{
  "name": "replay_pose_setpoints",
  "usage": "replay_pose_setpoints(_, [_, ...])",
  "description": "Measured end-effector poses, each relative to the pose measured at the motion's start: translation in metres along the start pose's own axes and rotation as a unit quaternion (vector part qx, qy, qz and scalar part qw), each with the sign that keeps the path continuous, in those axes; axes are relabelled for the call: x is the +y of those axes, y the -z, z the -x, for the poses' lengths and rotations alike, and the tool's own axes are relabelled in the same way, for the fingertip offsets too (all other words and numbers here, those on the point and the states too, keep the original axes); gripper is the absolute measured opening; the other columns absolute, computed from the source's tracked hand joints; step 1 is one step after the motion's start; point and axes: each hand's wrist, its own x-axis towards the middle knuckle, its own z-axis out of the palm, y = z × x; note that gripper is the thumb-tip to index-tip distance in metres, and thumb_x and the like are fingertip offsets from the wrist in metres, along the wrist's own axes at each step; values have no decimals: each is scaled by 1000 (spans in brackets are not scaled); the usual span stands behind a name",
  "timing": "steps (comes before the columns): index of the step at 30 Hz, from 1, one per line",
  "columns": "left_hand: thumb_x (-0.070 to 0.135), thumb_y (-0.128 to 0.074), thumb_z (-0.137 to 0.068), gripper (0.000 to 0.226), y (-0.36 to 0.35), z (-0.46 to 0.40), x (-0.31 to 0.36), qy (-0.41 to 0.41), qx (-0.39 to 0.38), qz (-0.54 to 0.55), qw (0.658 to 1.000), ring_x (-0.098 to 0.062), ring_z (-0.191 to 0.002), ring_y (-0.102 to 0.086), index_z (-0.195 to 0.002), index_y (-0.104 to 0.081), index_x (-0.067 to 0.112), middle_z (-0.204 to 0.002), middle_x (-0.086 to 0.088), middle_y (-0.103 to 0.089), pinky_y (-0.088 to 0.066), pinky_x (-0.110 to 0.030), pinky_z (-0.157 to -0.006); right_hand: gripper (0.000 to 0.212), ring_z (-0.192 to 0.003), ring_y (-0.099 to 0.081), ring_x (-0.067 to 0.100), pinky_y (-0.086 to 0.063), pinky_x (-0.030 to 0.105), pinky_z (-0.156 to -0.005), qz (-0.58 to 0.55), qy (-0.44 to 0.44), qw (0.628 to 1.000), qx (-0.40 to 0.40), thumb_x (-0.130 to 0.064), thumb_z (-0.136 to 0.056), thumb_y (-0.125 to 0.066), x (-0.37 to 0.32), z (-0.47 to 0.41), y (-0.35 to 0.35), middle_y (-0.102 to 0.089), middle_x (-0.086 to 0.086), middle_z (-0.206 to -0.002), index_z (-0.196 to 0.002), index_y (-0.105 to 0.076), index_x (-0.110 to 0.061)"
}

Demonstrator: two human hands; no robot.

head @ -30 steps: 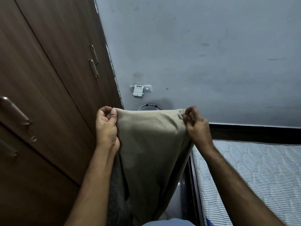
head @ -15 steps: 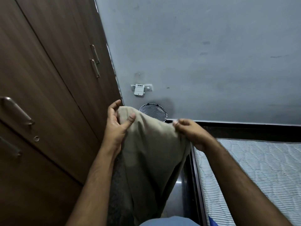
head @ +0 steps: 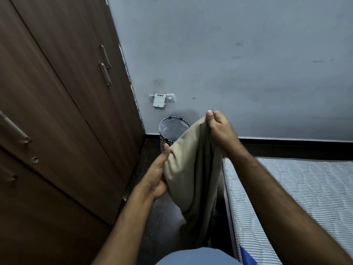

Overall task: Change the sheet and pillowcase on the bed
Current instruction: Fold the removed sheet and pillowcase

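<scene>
Both forearms bare, no sleeves, no watch or rings afaict on left hand (head: pixel 155 175) or right hand (head: pixel 219 128). Light blue clothing (head: pixel 196 257) shows below the hands, prob a shirt.

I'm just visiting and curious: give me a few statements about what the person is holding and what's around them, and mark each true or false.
1. Both hands hold the beige cloth. True: the right hand pinches its top edge, and the left hand grips its side lower down.
2. The mattress is covered with a beige sheet. False: its striped surface lies bare.
3. A patterned wastebasket stands on the floor by the wall. True.
4. The wardrobe doors stand open. False: the doors in view are closed.
5. The cloth lies flat on the mattress. False: it hangs from the hands, beside the bed.
</scene>
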Motion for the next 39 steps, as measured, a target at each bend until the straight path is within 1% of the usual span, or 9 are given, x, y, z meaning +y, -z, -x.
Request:
replay_pose_setpoints(6, [58, -56, -85, 75, 17, -3, 47, -66, 0, 11, 998, -34, -122, -62, -132, -63, 0, -129, -23, -65, -58, -43, -91, 29, -79, -48, 25, -24, 33, -65, 83, 33, 994, 56, -30, -107, -42, 11, -2, 25, -52, 3, -76, -84, -45, -13])
replay_pose_setpoints(11, [32, -92, -64, 60, 21, 1, 62, -31, -101, -181, 978, -26, -107, -71, -117, -75, 11, -119, -18, -71, -60, -33, -81, 30, -80, -52, 12, -44, 36, -77, -52, -45, 997, 48, -42, -102, -51, 21, -12, 36, -58, -2, -82, -84, -54, -18])
replay_pose_setpoints(17, [6, -67, -87, 20, 14, -10, 50, -117, 47, -134, 983, -21, -80, -73, -106, -70, 2, -89, -12, -77, -60, -29, -69, 11, -78, -53, 14, -44, 32, -75, -15, -69, 997, -9, -22, -98, -60, 40, -7, 36, -58, 1, -85, -109, -57, -24])
replay_pose_setpoints(21, [6, -70, -86, 29, 9, -15, 62, -253, 40, -138, 957, -21, -96, -71, -115, -63, 7, -107, -13, -75, -60, -30, -80, 7, -73, -57, 1, -48, 19, -73, -147, 27, 989, 23, -11, -101, -58, 11, -9, 44, -64, -1, -86, -101, -64, -15])
replay_pose_setpoints(24, [1, -71, -88, 38, 7, -21, 63, -215, 48, -210, 952, -22, -97, -71, -124, -59, 3, -109, -11, -75, -60, -29, -76, 11, -89, -65, 5, -52, 15, -83, -30, -42, 997, -59, -21, -100, -61, 17, -21, 44, -74, -1, -98, -99, -71, -16])
replay_pose_setpoints(26, [1, -71, -88, 29, 8, -23, 57, -221, 74, -217, 948, -15, -81, -71, -115, -60, -2, -93, -7, -76, -58, -24, -66, 12, -93, -65, 7, -47, 7, -71, 52, -72, 992, -93, -23, -98, -64, 22, -21, 50, -75, 1, -98, -96, -74, -17])
replay_pose_setpoints(30, [16, -78, -82, 50, 5, -24, 81, -259, 110, -140, 949, -17, -88, -71, -123, -54, 1, -107, -13, -73, -60, -30, -73, 12, -86, -66, 6, -52, 23, -83, -220, -33, 975, -29, -15, -99, -62, 5, -13, 56, -75, -2, -92, -96, -72, -13])
replay_pose_setpoints(34, [20, -78, -87, 51, 13, -30, 90, -193, 169, -272, 928, -22, -104, -66, -129, -50, 11, -124, -20, -65, -59, -34, -81, 17, -84, -63, 2, -48, 17, -76, 6, -39, 993, -107, -21, -101, -60, 8, -13, 51, -76, 1, -97, -103, -75, -12])
replay_pose_setpoints(39, [37, -68, -92, 34, 12, -19, 109, -146, 104, -348, 920, -26, -93, -60, -113, -67, 10, -111, -25, -68, -52, -25, -63, 13, -86, -67, 4, -53, 18, -81, -128, -55, 986, -89, -18, -100, -62, 5, -10, 50, -75, 0, -95, -101, -74, -12])
